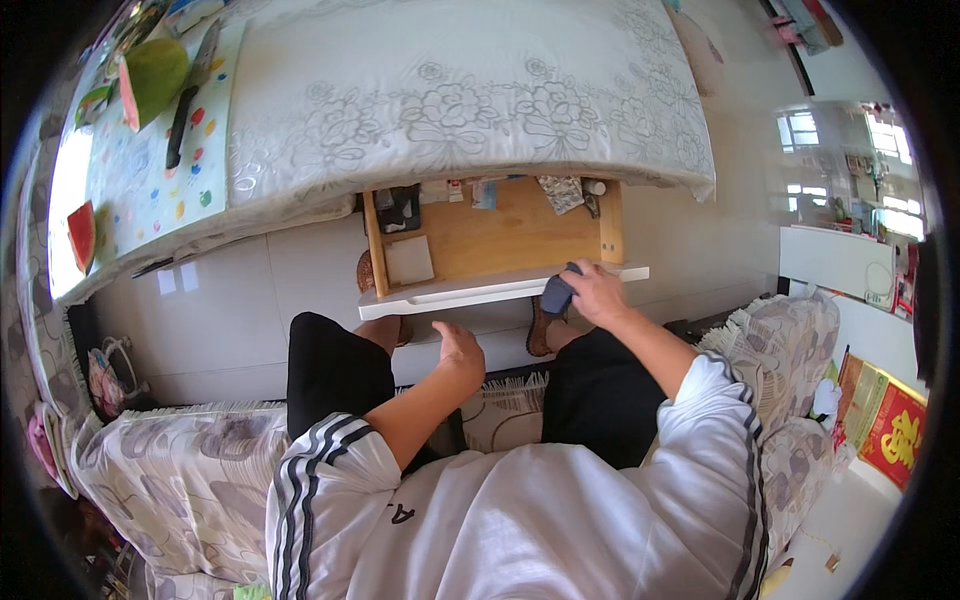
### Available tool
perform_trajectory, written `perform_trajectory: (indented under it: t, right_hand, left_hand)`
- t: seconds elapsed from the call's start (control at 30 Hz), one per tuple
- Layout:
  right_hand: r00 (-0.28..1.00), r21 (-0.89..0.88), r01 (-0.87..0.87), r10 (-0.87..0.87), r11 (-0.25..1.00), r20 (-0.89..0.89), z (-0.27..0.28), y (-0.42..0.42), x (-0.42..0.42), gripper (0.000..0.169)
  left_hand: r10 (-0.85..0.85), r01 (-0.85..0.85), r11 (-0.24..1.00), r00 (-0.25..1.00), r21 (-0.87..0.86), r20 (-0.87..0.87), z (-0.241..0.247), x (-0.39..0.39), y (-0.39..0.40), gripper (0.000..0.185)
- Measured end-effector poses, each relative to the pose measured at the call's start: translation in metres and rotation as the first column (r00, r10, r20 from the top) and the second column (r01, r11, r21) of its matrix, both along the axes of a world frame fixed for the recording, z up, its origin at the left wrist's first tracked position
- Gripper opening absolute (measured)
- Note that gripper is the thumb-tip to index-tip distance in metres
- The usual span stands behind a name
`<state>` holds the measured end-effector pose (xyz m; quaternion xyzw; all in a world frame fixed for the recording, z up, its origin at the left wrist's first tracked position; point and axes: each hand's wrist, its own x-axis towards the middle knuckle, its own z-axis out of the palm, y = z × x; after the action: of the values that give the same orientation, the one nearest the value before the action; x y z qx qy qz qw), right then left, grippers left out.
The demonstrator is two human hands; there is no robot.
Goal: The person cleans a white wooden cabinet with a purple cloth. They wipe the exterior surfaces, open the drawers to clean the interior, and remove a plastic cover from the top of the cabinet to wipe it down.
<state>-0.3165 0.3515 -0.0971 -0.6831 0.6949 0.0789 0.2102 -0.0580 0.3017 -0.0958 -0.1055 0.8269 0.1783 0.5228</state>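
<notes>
A wooden drawer (510, 247) with a white front panel (450, 300) is pulled out from under a table draped in a white floral cloth (465, 112). My right hand (596, 294) grips a dark grey-blue cloth (556, 294) against the right part of that panel. Just short of the panel, nearer my body, my left hand (459, 351) holds nothing, its thumb apart from the fingers. Inside the drawer, a white card or sheet (409, 260) lies at the front left, a black item (399, 208) behind it. A crumpled silvery packet (561, 195) is toward the back right.
On the table's left, a cut watermelon (154, 79), a black-handled knife (184, 124) and a watermelon slice (81, 236) rest on a spotted mat (161, 195). My knees flank the space before the drawer. A patterned sofa cover (195, 472) lies beneath and beside me.
</notes>
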Motion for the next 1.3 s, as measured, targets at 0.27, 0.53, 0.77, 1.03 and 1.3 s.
perform_trajectory:
  t: [0.27, 0.53, 0.77, 1.03, 1.3]
  right_hand:
    - [0.958, 0.118, -0.141, 0.106, 0.983, 0.267, -0.023, -0.106, 0.199, 0.026]
    - [0.898, 0.246, -0.304, 0.191, 0.920, 0.397, -0.040, -0.131, 0.181, 0.022]
    - [0.929, 0.249, -0.289, 0.208, 0.925, 0.304, -0.028, -0.144, 0.200, 0.025]
    - [0.825, 0.130, -0.253, 0.143, 0.959, 0.547, -0.059, -0.117, 0.169, 0.027]
    - [0.785, 0.099, -0.284, 0.172, 0.954, 0.595, -0.063, -0.132, 0.185, 0.036]
  left_hand:
    - [0.203, -0.206, 0.973, 0.978, -0.105, -0.044, -0.014, 0.031, -0.005, 0.056]
    - [0.332, -0.344, 0.935, 0.934, -0.082, -0.133, -0.026, 0.045, -0.013, 0.043]
    - [0.525, -0.523, 0.848, 0.851, -0.078, 0.001, -0.007, 0.074, -0.049, 0.032]
    - [0.510, -0.585, 0.791, 0.793, -0.182, -0.333, -0.025, 0.119, -0.049, 0.020]
    - [0.492, -0.639, 0.730, 0.739, -0.244, -0.461, -0.041, 0.115, -0.045, 0.023]
